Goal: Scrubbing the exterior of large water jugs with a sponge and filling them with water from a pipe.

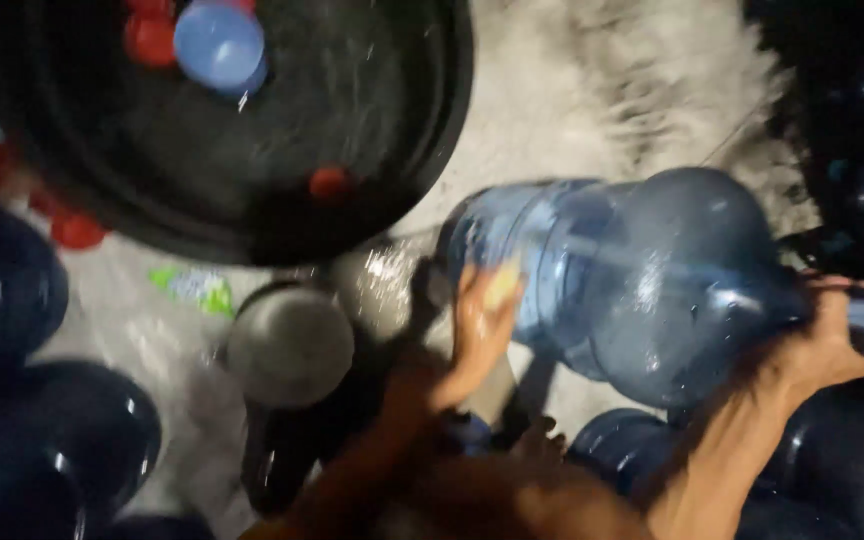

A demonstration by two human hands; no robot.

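A large blue water jug [632,280] lies on its side in front of me, its neck pointing right. My right hand [827,340] grips the jug by its neck. My left hand [477,335] presses a yellowish sponge-like thing [500,288] against the jug's bottom end. The picture is blurred by motion.
A big black tub [412,150] of water at the top left holds a blue bowl [218,45] and red caps [330,183]. More dark blue jugs [72,440] lie at the left and bottom right. A grey round lid [290,345] and wet concrete floor [592,90] are between them.
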